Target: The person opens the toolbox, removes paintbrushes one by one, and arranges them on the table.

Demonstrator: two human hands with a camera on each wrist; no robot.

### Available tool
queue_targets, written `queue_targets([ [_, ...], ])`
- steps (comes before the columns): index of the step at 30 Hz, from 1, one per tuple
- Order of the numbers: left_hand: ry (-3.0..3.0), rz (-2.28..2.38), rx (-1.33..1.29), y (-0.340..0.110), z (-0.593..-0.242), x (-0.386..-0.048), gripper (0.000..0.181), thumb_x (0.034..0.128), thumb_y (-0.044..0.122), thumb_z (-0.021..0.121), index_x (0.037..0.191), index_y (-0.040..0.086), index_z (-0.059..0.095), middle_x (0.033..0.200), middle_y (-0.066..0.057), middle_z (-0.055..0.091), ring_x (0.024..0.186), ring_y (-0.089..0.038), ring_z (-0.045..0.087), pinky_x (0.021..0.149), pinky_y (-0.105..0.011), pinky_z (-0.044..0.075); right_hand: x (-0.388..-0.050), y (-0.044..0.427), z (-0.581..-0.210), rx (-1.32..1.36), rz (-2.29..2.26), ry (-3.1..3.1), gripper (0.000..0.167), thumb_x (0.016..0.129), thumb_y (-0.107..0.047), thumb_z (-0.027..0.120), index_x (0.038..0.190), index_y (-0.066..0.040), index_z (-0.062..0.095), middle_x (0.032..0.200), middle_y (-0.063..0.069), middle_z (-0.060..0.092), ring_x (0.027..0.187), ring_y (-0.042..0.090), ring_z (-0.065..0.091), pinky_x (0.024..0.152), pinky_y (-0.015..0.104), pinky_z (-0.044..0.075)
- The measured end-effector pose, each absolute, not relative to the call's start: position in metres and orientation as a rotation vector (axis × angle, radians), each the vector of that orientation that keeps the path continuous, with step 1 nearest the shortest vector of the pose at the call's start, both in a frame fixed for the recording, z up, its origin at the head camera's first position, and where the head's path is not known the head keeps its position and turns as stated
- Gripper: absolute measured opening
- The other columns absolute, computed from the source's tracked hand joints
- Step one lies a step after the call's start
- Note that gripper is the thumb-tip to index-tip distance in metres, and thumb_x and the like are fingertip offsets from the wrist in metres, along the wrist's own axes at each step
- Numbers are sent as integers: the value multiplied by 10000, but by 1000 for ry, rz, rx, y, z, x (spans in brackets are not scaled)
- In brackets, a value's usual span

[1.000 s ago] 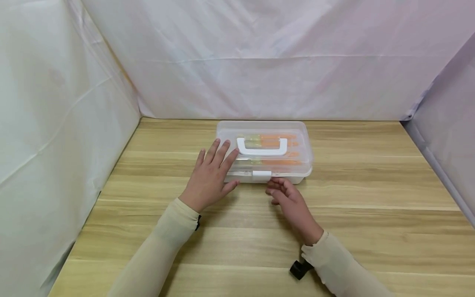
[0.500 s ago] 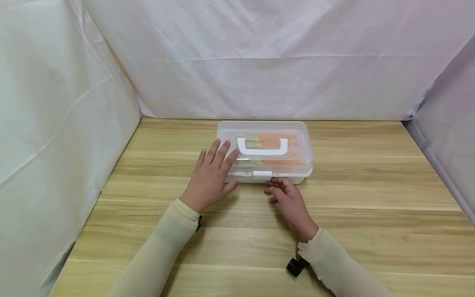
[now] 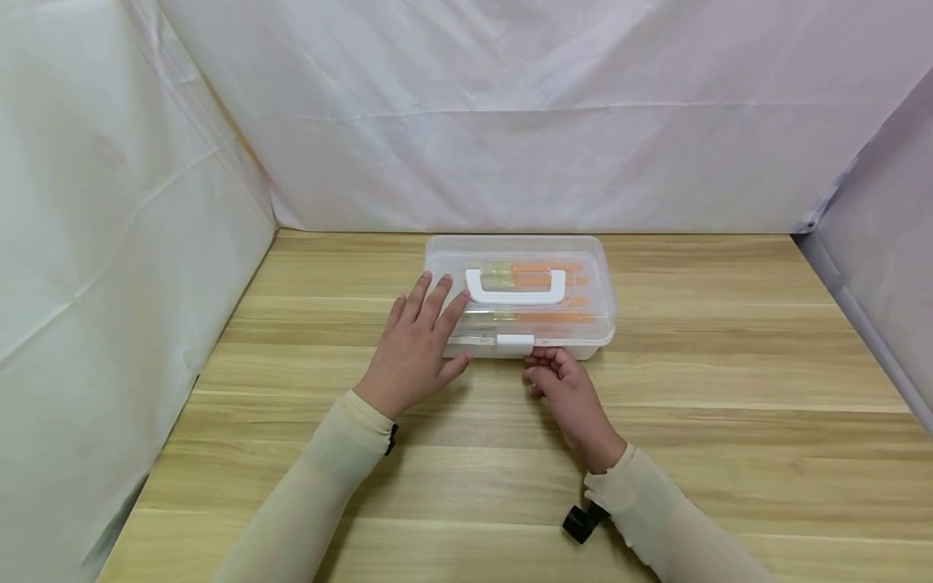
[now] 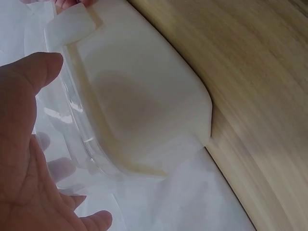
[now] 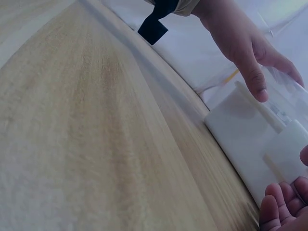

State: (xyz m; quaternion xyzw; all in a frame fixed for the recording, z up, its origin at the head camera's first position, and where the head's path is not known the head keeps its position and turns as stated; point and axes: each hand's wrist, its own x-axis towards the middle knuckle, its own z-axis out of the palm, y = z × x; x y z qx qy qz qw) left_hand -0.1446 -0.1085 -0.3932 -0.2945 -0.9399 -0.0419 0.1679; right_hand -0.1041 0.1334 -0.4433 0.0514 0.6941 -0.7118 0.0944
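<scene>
A clear-lidded plastic box (image 3: pixel 601 304) with a white handle (image 3: pixel 513 298) and a white latch (image 3: pixel 514 345) stands closed on the table. Through its lid show several slim orange and yellow-green items (image 3: pixel 543 317) of unclear kind. My left hand (image 3: pixel 415 348) rests with spread fingers over the lid's left side, its thumb along the front edge. At the box's front, my right hand (image 3: pixel 576 405) has its fingertips curled against the latch's right lower edge. The right wrist view shows those fingers (image 5: pixel 272 207) close under the latch (image 5: pixel 288 149); part of that hand is out of frame.
The wood-grain table (image 3: pixel 729 389) carries the box near its back edge. White cloth walls (image 3: pixel 525 113) rise behind it and at the left, and another stands at the right. A black strap mount (image 3: pixel 581 525) hangs below the right sleeve.
The right wrist has shifted slightly left over the last second, its fingertips staying by the latch. The left hand and the closed box look nearly unmoved.
</scene>
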Motion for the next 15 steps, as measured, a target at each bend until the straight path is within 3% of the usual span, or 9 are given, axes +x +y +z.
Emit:
queue_targets([
  [15, -2652, -111, -839, -109, -396, -145, 842, 860, 496, 712, 1517, 106, 357, 1575, -168, 292, 1484, -389, 146, 1095, -591, 300, -104, 130, -446, 148, -2198, 1999, 321, 937, 51, 506, 1252, 109, 475, 1259, 242, 506, 1120, 249, 502, 874, 227, 472],
])
